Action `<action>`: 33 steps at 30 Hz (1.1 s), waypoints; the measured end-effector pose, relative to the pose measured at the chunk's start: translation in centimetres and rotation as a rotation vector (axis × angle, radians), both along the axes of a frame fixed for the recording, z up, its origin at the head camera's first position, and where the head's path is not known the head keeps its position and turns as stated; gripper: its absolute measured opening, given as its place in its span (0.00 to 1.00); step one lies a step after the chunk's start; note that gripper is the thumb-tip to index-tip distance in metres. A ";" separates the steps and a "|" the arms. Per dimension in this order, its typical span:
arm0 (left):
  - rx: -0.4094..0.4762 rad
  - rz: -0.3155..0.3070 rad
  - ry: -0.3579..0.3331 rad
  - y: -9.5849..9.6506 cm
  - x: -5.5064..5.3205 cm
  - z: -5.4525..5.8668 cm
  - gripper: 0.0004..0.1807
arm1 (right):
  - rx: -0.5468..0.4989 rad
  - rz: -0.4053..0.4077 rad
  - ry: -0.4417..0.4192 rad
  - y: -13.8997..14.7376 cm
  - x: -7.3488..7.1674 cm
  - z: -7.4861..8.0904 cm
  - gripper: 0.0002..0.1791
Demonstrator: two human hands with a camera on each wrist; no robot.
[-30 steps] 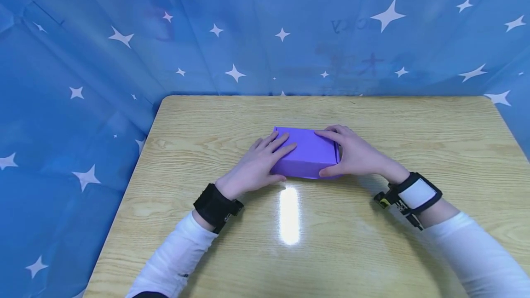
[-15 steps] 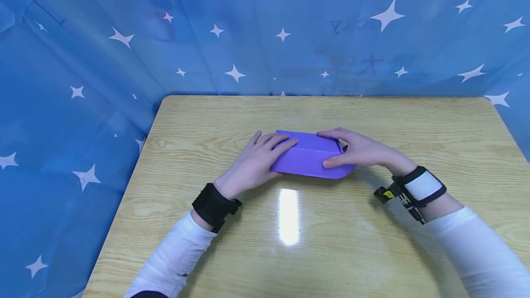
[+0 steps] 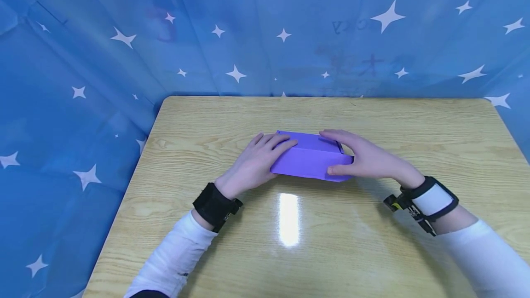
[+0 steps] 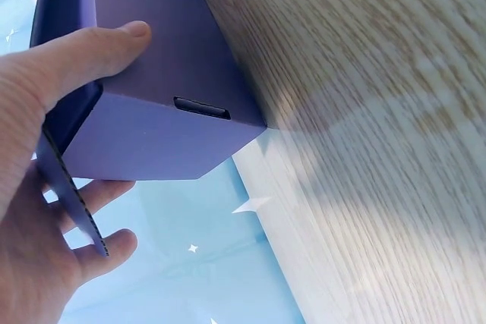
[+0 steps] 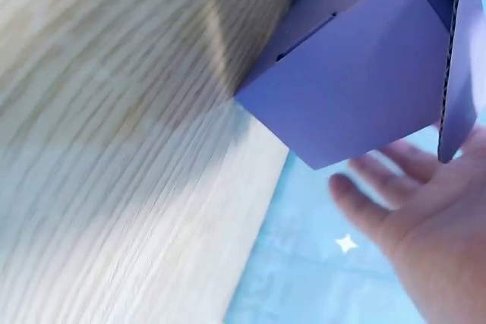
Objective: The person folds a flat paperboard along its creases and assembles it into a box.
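Note:
A purple cardboard box [image 3: 304, 162] sits on the wooden table in the head view, a broad panel sloping toward me along its near side. My left hand [image 3: 258, 162] grips its left end, fingers over the top. In the left wrist view the thumb [image 4: 83, 58] lies on the box's near side, above a slot, and a side flap [image 4: 68, 187] juts out by the fingers. My right hand [image 3: 370, 157] spans the right end, thumb on the near panel and fingers at the far top edge. Another flap [image 5: 462, 73] stands away from the box in the right wrist view.
The wood-grain table [image 3: 198, 252] extends around the box, with a bright light reflection in front of it. A blue curtain with white stars [image 3: 265, 54] hangs behind and to the left. Both wrists wear black straps [image 3: 216, 206] with small devices.
The box's top crease has shifted back, and its near panel looks broader and more sloped. My right hand has moved slightly right and toward me; the left has barely moved.

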State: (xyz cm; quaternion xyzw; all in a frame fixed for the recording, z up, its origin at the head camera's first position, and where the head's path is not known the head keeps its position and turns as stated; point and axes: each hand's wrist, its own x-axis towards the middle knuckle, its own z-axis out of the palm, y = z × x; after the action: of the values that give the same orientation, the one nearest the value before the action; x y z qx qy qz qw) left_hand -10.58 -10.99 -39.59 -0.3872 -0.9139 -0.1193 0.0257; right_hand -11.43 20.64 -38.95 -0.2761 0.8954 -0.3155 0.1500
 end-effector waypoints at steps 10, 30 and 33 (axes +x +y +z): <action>0.016 -0.003 0.025 -0.2 -0.1 0.1 0.46 | 0.120 0.046 0.302 0.0 2.8 -0.3 0.61; 0.183 0.043 -0.159 -0.5 -0.6 0.5 0.44 | -0.032 -0.068 0.357 -0.4 2.8 -1.4 0.48; 0.255 0.091 -0.259 -0.8 -0.8 0.7 0.45 | -0.078 -0.115 0.276 -0.2 2.7 -1.1 0.46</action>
State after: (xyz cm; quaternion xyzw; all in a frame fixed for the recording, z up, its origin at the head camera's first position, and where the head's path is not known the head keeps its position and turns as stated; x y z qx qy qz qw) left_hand -11.40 -11.80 -38.92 -0.3203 -0.9036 -0.2819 -0.0380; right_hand -8.74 20.39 -40.07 -0.2704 0.9089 -0.3173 -0.0035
